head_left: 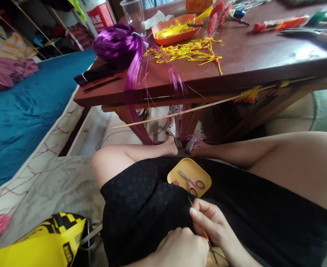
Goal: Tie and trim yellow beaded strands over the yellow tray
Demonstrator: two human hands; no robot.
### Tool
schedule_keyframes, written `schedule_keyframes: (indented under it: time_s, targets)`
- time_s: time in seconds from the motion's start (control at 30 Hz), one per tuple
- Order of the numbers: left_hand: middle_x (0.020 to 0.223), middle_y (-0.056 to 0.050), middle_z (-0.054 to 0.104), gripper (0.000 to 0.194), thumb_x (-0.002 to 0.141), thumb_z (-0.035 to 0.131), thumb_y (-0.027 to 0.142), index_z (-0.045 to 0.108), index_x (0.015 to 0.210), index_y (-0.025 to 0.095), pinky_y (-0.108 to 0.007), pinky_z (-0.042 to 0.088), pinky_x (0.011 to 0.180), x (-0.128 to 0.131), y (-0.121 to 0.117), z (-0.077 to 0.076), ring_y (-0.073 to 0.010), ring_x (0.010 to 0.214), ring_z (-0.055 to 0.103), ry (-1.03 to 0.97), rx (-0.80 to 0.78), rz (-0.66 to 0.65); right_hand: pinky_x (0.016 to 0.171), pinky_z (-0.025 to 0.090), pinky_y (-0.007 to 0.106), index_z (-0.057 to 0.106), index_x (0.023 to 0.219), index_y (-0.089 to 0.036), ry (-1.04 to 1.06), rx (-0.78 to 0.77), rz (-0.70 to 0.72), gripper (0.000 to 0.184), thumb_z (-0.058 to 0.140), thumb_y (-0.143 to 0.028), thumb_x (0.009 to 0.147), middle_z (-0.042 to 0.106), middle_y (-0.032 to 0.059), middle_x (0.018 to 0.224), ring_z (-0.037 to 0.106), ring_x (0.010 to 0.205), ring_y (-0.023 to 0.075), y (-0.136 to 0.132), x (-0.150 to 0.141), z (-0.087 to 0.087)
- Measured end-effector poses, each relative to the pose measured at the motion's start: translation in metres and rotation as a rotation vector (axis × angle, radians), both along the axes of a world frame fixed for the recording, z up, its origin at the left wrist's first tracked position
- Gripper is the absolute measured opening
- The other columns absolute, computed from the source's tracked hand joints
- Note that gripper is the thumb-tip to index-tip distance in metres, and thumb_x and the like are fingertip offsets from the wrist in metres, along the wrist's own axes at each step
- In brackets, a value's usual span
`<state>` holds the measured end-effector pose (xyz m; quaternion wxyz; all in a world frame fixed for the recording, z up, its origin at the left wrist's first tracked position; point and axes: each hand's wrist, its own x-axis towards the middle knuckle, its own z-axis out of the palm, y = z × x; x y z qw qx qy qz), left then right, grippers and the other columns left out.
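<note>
Low in the head view, both my hands meet over my lap on a black skirt. My right hand [215, 228] pinches a thin yellow stick with red beads [208, 239] that points up toward a yellow tray. My left hand [177, 248] is curled into a fist beside it, gripping the lower part of the same stick. The small yellow tray [181, 170] rests on my lap and holds pink-handled scissors [192, 182].
A low dark wooden table [252, 63] stands ahead with a purple fibre bundle [119, 44], scattered yellow beaded sticks [190, 52], an orange tray [166, 26] and a clear cup [132, 13]. A long thin stick [180, 113] runs under the table edge. A blue mat [21, 115] lies left, a yellow bag [49, 244] near my knee.
</note>
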<state>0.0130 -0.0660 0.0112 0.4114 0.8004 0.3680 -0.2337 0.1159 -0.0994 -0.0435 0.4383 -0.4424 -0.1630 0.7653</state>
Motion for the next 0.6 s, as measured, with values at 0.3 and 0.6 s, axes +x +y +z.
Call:
schedule_keyframes:
  time_s: [0.3, 0.6]
  targets:
    - [0.034, 0.007, 0.023, 0.047, 0.077, 0.048, 0.054, 0.065, 0.053, 0.018, -0.022, 0.015, 0.035, -0.002, -0.004, -0.004, -0.0079, 0.030, 0.020, -0.122, -0.037, 0.160, 0.039, 0.014, 0.019, 0.039, 0.058, -0.019, -0.044, 0.013, -0.022, 0.043, 0.064, -0.052, 0.071, 0.028, -0.0112, 0.042, 0.017, 0.040, 0.0044, 0.006, 0.000, 0.006]
    - [0.067, 0.008, 0.048, 0.049, 0.065, 0.068, 0.051, 0.041, 0.092, 0.021, -0.014, 0.023, 0.030, -0.019, 0.023, -0.014, 0.0004, 0.031, 0.030, -0.764, -0.688, 0.947, 0.043, 0.030, 0.024, 0.052, 0.061, -0.021, -0.751, 0.419, -0.279, 0.030, 0.056, -0.044, 0.081, 0.041, -0.0030, 0.053, 0.036, 0.048, 0.0116, 0.035, 0.069, 0.036]
